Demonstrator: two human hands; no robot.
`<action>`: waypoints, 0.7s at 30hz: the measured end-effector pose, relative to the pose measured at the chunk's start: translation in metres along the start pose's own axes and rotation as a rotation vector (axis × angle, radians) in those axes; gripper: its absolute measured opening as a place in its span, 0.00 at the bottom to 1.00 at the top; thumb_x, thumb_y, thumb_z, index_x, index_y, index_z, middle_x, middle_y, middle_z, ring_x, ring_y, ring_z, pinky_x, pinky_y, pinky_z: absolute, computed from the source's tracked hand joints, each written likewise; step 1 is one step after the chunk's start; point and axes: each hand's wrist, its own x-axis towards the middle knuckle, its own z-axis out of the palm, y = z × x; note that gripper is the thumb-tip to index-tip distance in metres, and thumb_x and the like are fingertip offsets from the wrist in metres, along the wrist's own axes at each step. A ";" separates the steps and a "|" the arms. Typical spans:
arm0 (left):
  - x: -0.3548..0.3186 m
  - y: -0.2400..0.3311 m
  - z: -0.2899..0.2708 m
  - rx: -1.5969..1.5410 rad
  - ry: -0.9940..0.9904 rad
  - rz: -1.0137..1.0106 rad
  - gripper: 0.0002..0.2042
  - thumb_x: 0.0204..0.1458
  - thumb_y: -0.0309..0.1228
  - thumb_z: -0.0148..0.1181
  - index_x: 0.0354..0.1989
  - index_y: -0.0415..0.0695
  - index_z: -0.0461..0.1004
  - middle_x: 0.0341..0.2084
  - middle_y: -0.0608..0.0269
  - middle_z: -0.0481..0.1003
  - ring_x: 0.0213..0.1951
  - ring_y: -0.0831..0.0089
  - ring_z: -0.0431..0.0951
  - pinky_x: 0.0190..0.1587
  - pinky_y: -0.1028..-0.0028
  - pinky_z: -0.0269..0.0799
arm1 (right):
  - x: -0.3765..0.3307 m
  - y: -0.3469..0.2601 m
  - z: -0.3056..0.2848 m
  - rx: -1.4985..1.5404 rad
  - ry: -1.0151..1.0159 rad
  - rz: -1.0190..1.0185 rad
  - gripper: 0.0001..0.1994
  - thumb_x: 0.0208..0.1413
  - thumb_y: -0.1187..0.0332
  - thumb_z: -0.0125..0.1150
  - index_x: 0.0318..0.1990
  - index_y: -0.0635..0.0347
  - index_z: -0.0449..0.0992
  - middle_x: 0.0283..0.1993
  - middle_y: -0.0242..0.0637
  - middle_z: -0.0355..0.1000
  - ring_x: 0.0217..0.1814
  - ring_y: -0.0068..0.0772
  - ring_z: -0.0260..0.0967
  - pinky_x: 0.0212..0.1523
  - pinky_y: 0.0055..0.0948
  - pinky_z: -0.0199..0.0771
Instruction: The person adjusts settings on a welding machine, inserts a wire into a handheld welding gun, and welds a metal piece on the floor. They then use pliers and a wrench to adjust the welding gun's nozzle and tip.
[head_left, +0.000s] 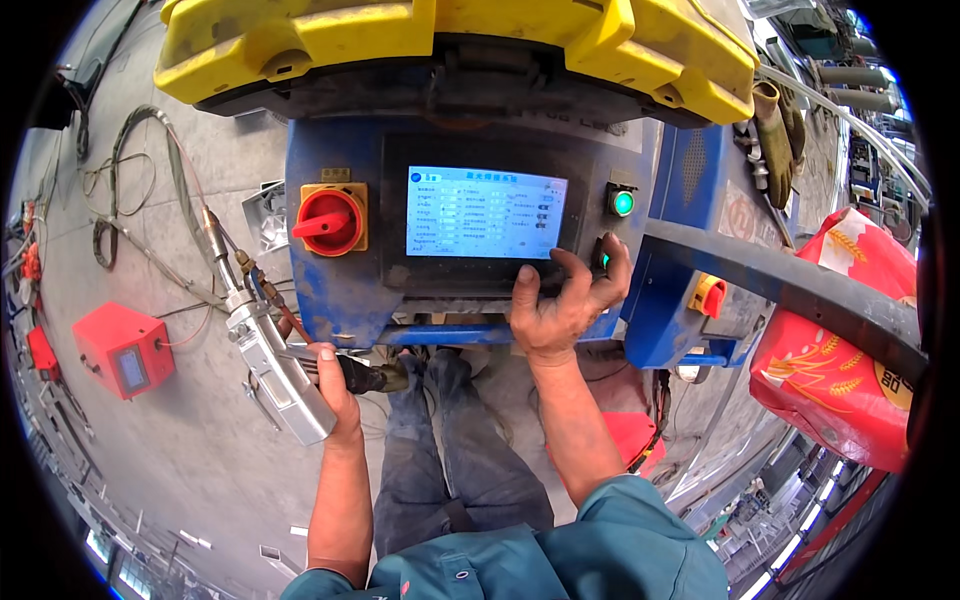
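My left hand is wrapped round a silver, box-bodied welding gun, with hoses and a cable running from its upper end. It is held to the left of a blue machine cabinet. On the cabinet's front, a lit touchscreen shows a table of settings. Over its lower right corner, my right hand has its fingers apart and bent, holding nothing. One fingertip is at a glowing green button, which it partly hides; whether it presses cannot be told. Another green button glows just above.
A red rotary switch sits left of the screen. Above is a yellow plastic case. A dark metal bar and a red bag stand at the right. A red box and loose cables lie on the left floor.
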 end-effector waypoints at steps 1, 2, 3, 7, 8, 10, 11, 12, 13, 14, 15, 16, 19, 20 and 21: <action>0.001 0.002 0.000 0.004 0.009 0.003 0.16 0.56 0.21 0.56 0.53 0.32 0.68 0.61 0.43 0.68 0.60 0.57 0.71 0.67 0.57 0.62 | 0.001 -0.002 0.001 -0.002 0.007 -0.004 0.20 0.48 0.55 0.70 0.43 0.59 0.79 0.70 0.55 0.55 0.73 0.62 0.47 0.72 0.62 0.45; -0.001 0.005 0.002 -0.001 0.013 -0.006 0.15 0.56 0.21 0.56 0.52 0.33 0.69 0.61 0.42 0.68 0.60 0.58 0.71 0.67 0.57 0.62 | 0.001 -0.004 0.002 -0.004 0.014 -0.007 0.20 0.47 0.56 0.70 0.42 0.60 0.79 0.69 0.55 0.56 0.73 0.62 0.47 0.72 0.62 0.46; 0.000 0.006 0.003 -0.002 0.027 -0.002 0.15 0.56 0.20 0.56 0.52 0.33 0.70 0.61 0.42 0.68 0.59 0.58 0.71 0.67 0.57 0.62 | 0.003 -0.004 -0.001 -0.051 -0.018 -0.017 0.20 0.47 0.55 0.69 0.42 0.60 0.79 0.69 0.56 0.56 0.73 0.62 0.48 0.72 0.62 0.46; -0.002 0.002 0.001 -0.018 0.026 -0.034 0.15 0.56 0.20 0.56 0.52 0.33 0.70 0.61 0.42 0.68 0.60 0.60 0.71 0.66 0.58 0.63 | 0.006 -0.006 -0.003 -0.146 -0.069 -0.047 0.19 0.48 0.54 0.69 0.41 0.60 0.79 0.67 0.57 0.57 0.72 0.62 0.49 0.72 0.62 0.46; -0.001 0.001 -0.001 -0.011 0.019 -0.031 0.15 0.56 0.20 0.55 0.52 0.33 0.69 0.61 0.42 0.68 0.60 0.60 0.71 0.66 0.58 0.63 | 0.006 -0.007 -0.002 -0.147 -0.063 -0.053 0.19 0.48 0.54 0.69 0.40 0.60 0.78 0.67 0.57 0.57 0.71 0.62 0.50 0.72 0.61 0.46; -0.001 -0.001 -0.003 0.013 0.004 -0.016 0.16 0.56 0.20 0.55 0.53 0.33 0.69 0.60 0.43 0.69 0.61 0.60 0.70 0.67 0.58 0.62 | 0.000 -0.001 0.003 -0.019 0.030 -0.012 0.18 0.49 0.54 0.68 0.39 0.59 0.78 0.67 0.57 0.58 0.71 0.62 0.50 0.72 0.62 0.46; -0.001 -0.001 -0.002 0.020 0.002 -0.012 0.16 0.56 0.20 0.55 0.54 0.33 0.69 0.60 0.43 0.69 0.62 0.60 0.70 0.67 0.58 0.62 | -0.002 0.000 0.004 0.046 0.077 0.009 0.18 0.50 0.53 0.68 0.39 0.59 0.79 0.67 0.57 0.58 0.71 0.62 0.50 0.72 0.62 0.46; -0.001 0.000 -0.001 0.028 0.001 -0.009 0.16 0.56 0.20 0.55 0.54 0.33 0.68 0.60 0.43 0.69 0.62 0.59 0.70 0.67 0.58 0.62 | -0.002 0.000 0.004 0.028 0.068 -0.003 0.18 0.50 0.54 0.67 0.38 0.59 0.78 0.66 0.57 0.59 0.71 0.62 0.51 0.71 0.62 0.47; 0.000 0.002 0.000 0.027 0.006 -0.014 0.16 0.56 0.20 0.55 0.53 0.33 0.69 0.60 0.43 0.69 0.62 0.59 0.70 0.68 0.58 0.61 | -0.002 0.000 0.003 0.009 0.059 -0.015 0.17 0.50 0.54 0.67 0.38 0.59 0.78 0.65 0.57 0.60 0.71 0.62 0.51 0.71 0.62 0.47; 0.000 0.002 0.000 0.026 0.006 -0.019 0.15 0.56 0.20 0.55 0.53 0.33 0.69 0.60 0.43 0.69 0.63 0.58 0.69 0.68 0.58 0.61 | -0.001 0.000 0.002 -0.009 0.050 -0.027 0.17 0.51 0.54 0.66 0.37 0.59 0.78 0.65 0.57 0.60 0.70 0.62 0.51 0.71 0.62 0.48; 0.000 0.001 -0.001 0.026 0.007 -0.024 0.15 0.56 0.20 0.55 0.53 0.33 0.69 0.59 0.43 0.69 0.63 0.58 0.69 0.68 0.57 0.60 | -0.001 -0.001 0.001 -0.026 0.040 -0.036 0.17 0.51 0.54 0.66 0.37 0.59 0.78 0.64 0.57 0.61 0.70 0.62 0.52 0.71 0.63 0.48; -0.001 -0.004 -0.003 0.026 0.003 -0.029 0.15 0.56 0.20 0.55 0.53 0.33 0.69 0.59 0.43 0.69 0.63 0.58 0.69 0.69 0.57 0.60 | 0.000 -0.001 -0.001 -0.042 0.030 -0.044 0.17 0.52 0.54 0.65 0.37 0.58 0.78 0.64 0.56 0.61 0.70 0.62 0.52 0.71 0.63 0.49; -0.001 -0.009 -0.008 0.043 -0.018 -0.040 0.16 0.57 0.21 0.55 0.53 0.33 0.69 0.60 0.44 0.69 0.61 0.60 0.70 0.67 0.59 0.62 | 0.001 -0.002 -0.002 -0.070 0.015 -0.055 0.16 0.52 0.54 0.65 0.37 0.58 0.79 0.63 0.56 0.62 0.70 0.62 0.53 0.70 0.63 0.51; -0.002 -0.009 -0.007 0.044 -0.007 -0.022 0.15 0.58 0.21 0.55 0.53 0.33 0.69 0.56 0.47 0.70 0.58 0.62 0.71 0.63 0.61 0.64 | 0.001 -0.002 -0.002 -0.075 0.013 -0.056 0.16 0.53 0.54 0.65 0.37 0.58 0.79 0.63 0.56 0.62 0.70 0.62 0.53 0.70 0.63 0.51; -0.001 -0.007 -0.004 0.046 0.006 -0.003 0.14 0.58 0.22 0.55 0.53 0.34 0.69 0.53 0.50 0.71 0.54 0.65 0.73 0.60 0.64 0.66 | 0.001 -0.002 -0.002 -0.078 0.016 -0.055 0.16 0.53 0.54 0.65 0.37 0.58 0.79 0.63 0.56 0.62 0.70 0.62 0.53 0.70 0.62 0.51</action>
